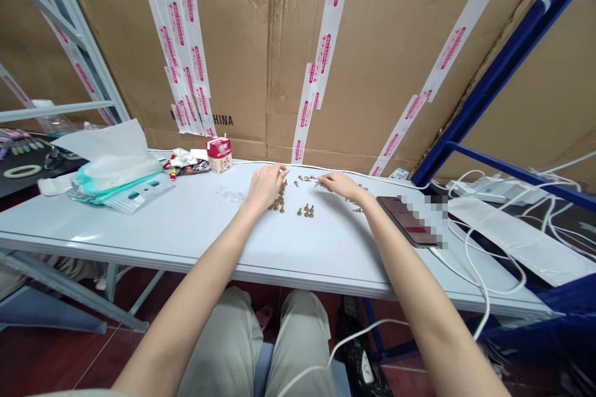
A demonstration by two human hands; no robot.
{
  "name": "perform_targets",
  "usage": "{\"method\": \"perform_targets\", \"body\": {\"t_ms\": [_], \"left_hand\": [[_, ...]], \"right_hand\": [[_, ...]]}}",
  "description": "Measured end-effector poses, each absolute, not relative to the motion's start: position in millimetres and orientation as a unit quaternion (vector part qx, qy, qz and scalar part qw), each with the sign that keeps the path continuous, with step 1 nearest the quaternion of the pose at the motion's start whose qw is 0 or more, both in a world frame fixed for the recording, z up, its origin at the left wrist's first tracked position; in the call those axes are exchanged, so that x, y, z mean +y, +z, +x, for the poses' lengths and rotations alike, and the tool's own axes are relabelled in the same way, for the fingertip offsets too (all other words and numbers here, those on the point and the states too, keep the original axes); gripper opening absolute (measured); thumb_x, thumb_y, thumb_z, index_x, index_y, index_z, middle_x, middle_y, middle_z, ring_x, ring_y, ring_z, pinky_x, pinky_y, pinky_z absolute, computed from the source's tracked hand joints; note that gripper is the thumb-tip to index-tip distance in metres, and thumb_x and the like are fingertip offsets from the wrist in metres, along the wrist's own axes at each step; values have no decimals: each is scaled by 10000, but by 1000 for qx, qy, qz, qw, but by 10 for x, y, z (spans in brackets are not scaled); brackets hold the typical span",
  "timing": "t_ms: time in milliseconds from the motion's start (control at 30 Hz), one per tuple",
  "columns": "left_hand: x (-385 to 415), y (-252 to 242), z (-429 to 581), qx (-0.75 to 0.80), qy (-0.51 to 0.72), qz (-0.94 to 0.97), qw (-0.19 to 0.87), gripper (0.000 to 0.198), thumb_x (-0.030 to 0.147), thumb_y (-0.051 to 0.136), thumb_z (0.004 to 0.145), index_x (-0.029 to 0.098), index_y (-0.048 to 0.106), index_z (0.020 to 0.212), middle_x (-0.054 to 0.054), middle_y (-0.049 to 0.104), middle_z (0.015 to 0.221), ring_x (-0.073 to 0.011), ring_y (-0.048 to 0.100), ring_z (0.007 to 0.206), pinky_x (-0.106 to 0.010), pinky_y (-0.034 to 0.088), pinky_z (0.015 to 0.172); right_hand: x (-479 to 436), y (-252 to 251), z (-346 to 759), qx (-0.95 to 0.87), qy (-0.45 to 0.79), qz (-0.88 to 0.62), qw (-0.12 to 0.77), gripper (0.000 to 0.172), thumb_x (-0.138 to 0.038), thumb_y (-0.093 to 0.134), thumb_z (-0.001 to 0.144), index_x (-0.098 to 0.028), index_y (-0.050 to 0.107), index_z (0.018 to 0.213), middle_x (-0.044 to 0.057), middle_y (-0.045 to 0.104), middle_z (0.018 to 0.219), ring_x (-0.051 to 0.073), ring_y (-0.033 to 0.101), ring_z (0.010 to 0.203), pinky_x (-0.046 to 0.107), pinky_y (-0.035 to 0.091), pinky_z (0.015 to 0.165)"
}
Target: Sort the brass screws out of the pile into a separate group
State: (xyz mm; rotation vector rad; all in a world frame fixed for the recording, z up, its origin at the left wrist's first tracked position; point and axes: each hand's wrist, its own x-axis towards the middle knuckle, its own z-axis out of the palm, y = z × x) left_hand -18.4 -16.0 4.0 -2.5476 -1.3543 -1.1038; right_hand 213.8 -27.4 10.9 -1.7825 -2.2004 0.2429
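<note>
My left hand (265, 187) rests at the left edge of a pile of small brass-coloured screws (278, 203) on the table, its fingers closed together. Whatever lies between those fingertips is hidden. My right hand (343, 185) reaches over the table with thumb and fingers pinched, by a few small shiny metal pieces (308, 178); what they hold is too small to name. Between the hands and nearer me stands a small group of brass-coloured screws (309, 211). More small metal parts (358, 209) lie partly hidden beneath my right hand and wrist. Small clear rings (231, 196) are scattered left of my left hand.
A red-and-cream drink carton (219, 156) and crumpled wrappers (186, 163) stand at the back left, beside teal and white plastic packaging (114, 173). On the right lie a phone (407, 220) and white cables (484, 273). A cardboard wall (242, 62) rises behind the table (186, 239).
</note>
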Motion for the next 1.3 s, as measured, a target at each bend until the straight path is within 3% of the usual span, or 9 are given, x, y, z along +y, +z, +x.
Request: {"method": "perform_targets", "body": {"t_ms": [133, 233, 400, 533, 700, 867, 1100, 1300], "left_hand": [[-147, 40, -194, -440, -341, -830, 37, 247, 321, 359, 875, 185, 563, 909, -65, 649, 852, -197, 569, 837, -295, 373, 736], [-130, 26, -191, -439, -327, -836, 43, 237, 315, 376, 866, 185, 572, 889, -65, 650, 854, -205, 562, 850, -305, 368, 748], [-99, 5, -204, -452, -322, -831, 48, 233, 295, 378, 860, 186, 584, 853, -71, 646, 836, -207, 557, 835, -310, 364, 743], [-90, 1, -212, -453, -312, -833, 57, 230, 281, 374, 859, 188, 584, 843, -70, 649, 844, -215, 555, 839, -318, 364, 740], [-85, -10, -195, -456, -296, -837, 67, 225, 275, 377, 855, 186, 584, 854, -71, 652, 862, -223, 553, 844, -326, 366, 736], [-73, -32, -190, -460, -282, -840, 62, 239, 270, 363, 855, 178, 584, 849, -73, 645, 861, -227, 547, 848, -336, 372, 745], [-9, -95, -199, -405, -321, -856, 16, 204, 185, 355, 836, 181, 545, 910, -69, 596, 912, -217, 493, 921, -334, 398, 781], [20, -128, -188, -352, -344, -870, -3, 267, 73, 337, 790, 182, 526, 943, -68, 526, 977, -204, 444, 985, -348, 390, 857]], "right_hand": [[-368, 11, 2478, -722, 61, -689, -2, 376, -397, 371, 834, -156, 657, 798, 121, 655, 875, 194, 573, 710, 270, 363, 601], [-461, -27, 2600, -709, 14, -705, -29, 382, -403, 363, 838, -169, 662, 884, 135, 645, 976, 227, 588, 807, 287, 368, 635], [-647, 183, 2769, -679, -133, -717, 83, 424, -431, 286, 875, -176, 619, 935, 113, 658, 848, 216, 578, 740, 288, 343, 609], [-817, 324, 3171, -680, -188, -694, 145, 425, -409, 273, 883, -188, 633, 934, 105, 628, 980, 228, 528, 917, 313, 369, 724], [-940, 83, 3780, -703, -147, -690, 86, 447, -378, 259, 886, -214, 645, 1041, 82, 499, 1237, 240, 429, 1116, 395, 320, 939], [-1052, -164, 4030, -711, -71, -699, 35, 486, -451, 231, 876, -266, 592, 1143, 45, 407, 1345, 262, 341, 1231, 442, 271, 1015], [-1386, -23, 4110, -713, -4, -680, 174, 563, -525, 200, 862, -267, 700, 889, 6, 465, 1298, 266, 400, 1197, 438, 270, 1038], [-1526, -80, 4111, -673, -33, -695, 252, 517, -514, 199, 869, -296, 631, 1049, 14, 455, 1300, 246, 401, 1197, 457, 259, 1036]]}}
